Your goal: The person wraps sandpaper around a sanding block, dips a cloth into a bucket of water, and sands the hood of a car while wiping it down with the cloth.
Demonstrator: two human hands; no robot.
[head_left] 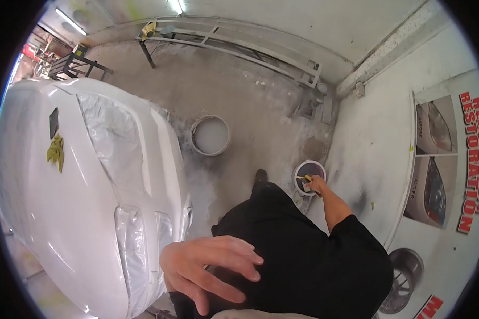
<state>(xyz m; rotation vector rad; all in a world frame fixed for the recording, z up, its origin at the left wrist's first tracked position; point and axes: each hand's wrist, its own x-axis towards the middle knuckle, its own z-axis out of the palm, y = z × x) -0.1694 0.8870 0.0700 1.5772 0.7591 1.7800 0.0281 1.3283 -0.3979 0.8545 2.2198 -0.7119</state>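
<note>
The right hand (316, 184) is at the round bucket (294, 182) beside the wall, and its fingers are closed on a small yellow item (308, 178). This item is over the opening of the bucket, partly inside it; the exact kind of it I cannot tell. The left hand (210, 268) is near to the camera, with the fingers loosely spread and bent, and it is holding nothing that I can see

On the wall at the right is a poster (436, 165), which appears turned on its side. In red big letters one can read "RESTORATION", and above this word "HEAD", the rest being partly covered by a dark shape. The lower photo of a car lamp carries the word "AFTER"; the small word on the upper photo is not clear to me. At the bottom edge, the red letters "MA" begin another word, cut off there.

A second bucket (213, 154) with greyish content stands on the floor, near the white car (42, 212). On the car body lie a yellow-green glove (55, 152) and, just beside it, a dark flat piece (54, 123)
</note>
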